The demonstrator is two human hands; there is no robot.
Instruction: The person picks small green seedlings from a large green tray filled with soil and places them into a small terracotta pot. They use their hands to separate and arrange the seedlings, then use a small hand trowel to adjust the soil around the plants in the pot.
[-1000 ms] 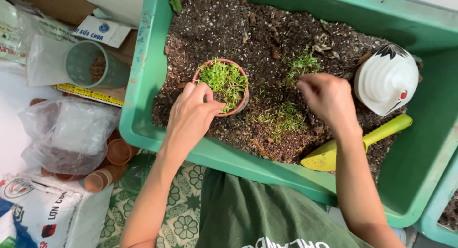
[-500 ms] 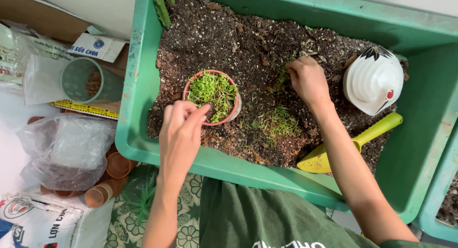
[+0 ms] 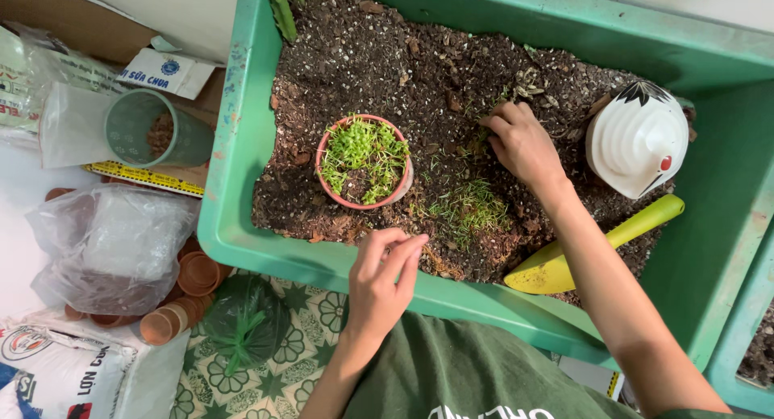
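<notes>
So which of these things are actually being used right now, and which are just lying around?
In use:
left hand, fingers pinched, above the tub rim
right hand, fingers in the soil
pot of seedlings
loose seedlings

Lying about:
yellow trowel
white figure
green cup
stacked pots
plastic bags

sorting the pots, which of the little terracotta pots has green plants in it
The small round terracotta pot standing in the soil of the green plastic tub. The other small terracotta pots lie empty in a heap outside the tub.
</notes>
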